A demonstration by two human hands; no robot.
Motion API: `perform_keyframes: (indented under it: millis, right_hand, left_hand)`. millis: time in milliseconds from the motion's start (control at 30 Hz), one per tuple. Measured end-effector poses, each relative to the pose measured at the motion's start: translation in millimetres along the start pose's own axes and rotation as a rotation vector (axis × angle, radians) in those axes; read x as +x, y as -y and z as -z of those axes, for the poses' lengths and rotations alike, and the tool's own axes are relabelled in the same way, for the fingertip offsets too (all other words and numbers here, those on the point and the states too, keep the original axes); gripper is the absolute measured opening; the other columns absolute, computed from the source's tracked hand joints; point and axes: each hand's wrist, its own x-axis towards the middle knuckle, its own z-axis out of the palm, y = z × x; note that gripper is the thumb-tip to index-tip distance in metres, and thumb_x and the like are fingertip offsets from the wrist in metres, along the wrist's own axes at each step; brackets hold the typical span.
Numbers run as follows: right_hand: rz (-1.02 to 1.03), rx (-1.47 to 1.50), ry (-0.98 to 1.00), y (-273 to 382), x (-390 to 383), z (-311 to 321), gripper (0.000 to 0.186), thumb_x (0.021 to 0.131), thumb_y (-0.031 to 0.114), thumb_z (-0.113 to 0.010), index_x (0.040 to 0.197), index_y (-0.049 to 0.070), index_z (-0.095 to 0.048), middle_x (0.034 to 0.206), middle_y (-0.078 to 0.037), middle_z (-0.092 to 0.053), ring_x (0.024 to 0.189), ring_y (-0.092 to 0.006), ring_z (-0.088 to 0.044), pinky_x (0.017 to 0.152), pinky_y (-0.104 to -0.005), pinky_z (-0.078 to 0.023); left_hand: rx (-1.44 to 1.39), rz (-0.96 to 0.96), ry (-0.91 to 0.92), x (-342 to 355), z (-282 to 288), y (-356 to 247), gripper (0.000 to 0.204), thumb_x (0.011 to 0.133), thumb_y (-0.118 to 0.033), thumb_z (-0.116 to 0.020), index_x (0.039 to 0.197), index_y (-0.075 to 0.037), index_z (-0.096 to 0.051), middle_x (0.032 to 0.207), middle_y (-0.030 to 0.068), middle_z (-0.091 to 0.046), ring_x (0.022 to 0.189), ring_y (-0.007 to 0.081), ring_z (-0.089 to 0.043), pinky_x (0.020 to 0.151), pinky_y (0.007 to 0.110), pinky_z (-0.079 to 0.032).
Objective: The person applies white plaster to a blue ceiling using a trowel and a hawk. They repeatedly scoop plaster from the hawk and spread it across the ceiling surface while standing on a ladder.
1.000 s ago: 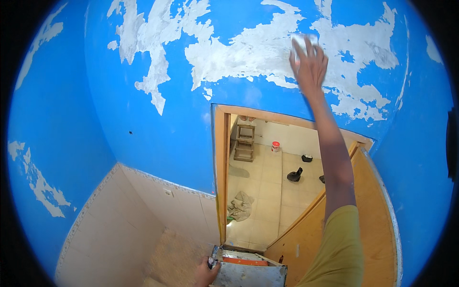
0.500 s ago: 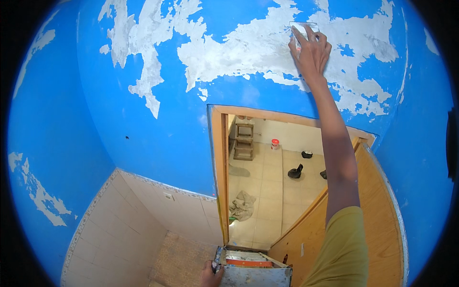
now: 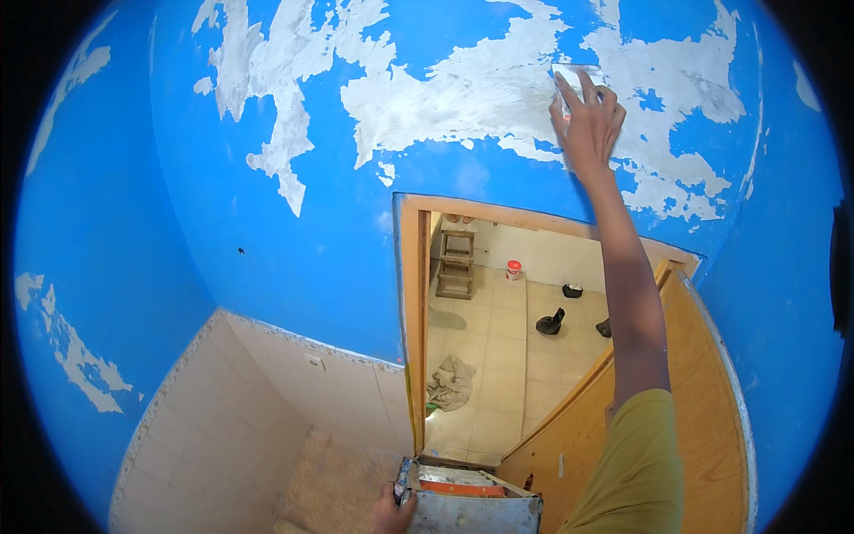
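My right hand (image 3: 589, 125) reaches up to the blue wall (image 3: 311, 258) above the doorway. Its fingers press a thin, flat, rectangular scraper blade (image 3: 578, 71) against a pale grey-white patch (image 3: 427, 111) where the blue paint is absent. Part of the blade is covered by the fingers. Low down, my left hand (image 3: 393, 510) is closed round the left edge of a worn, paint-spotted stepladder top (image 3: 476, 514) with an orange-red strip across it. Only part of that hand shows at the lower edge.
Below the patch is a wooden door frame (image 3: 413, 311), with an open wooden door (image 3: 658, 427) on the right. Through it I see a small wooden step stool (image 3: 455, 264), a red-lidded tub (image 3: 513, 270), a black bag (image 3: 551, 321) and a crumpled cloth (image 3: 451, 383) on tiles. White wall tiles (image 3: 205, 418) line the lower left.
My right hand has slid the scraper blade down the wall a short way. The left hand keeps its hold on the stepladder. The view has shifted slightly.
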Motion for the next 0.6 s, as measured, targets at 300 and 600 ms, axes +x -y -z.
perform_keyframes:
  millis: [300,600]
  right_hand:
    - [-0.052,-0.019,0.026,3,28,-3,0.029,0.080,0.028,-0.057,0.108,0.022,-0.065,0.119,-0.004,-0.054,0.098,-0.0240,-0.046,0.081,-0.0395,-0.033]
    - [-0.109,-0.008,0.010,-1,45,-14,0.032,0.079,0.026,-0.060,0.112,0.024,-0.063,0.121,-0.004,-0.054,0.102,-0.0256,-0.044,0.085,-0.0394,-0.030]
  left_hand:
    - [0.113,0.057,-0.027,0,5,-14,0.028,0.081,-0.025,-0.058,0.095,-0.002,-0.051,0.070,0.0185,-0.059,0.060,0.0314,-0.059,0.054,0.042,-0.044]
    - [-0.001,0.065,-0.025,3,1,-9,0.025,0.082,-0.023,-0.057,0.095,-0.002,-0.051,0.069,0.0170,-0.058,0.060,0.0286,-0.058,0.054,0.041,-0.044]
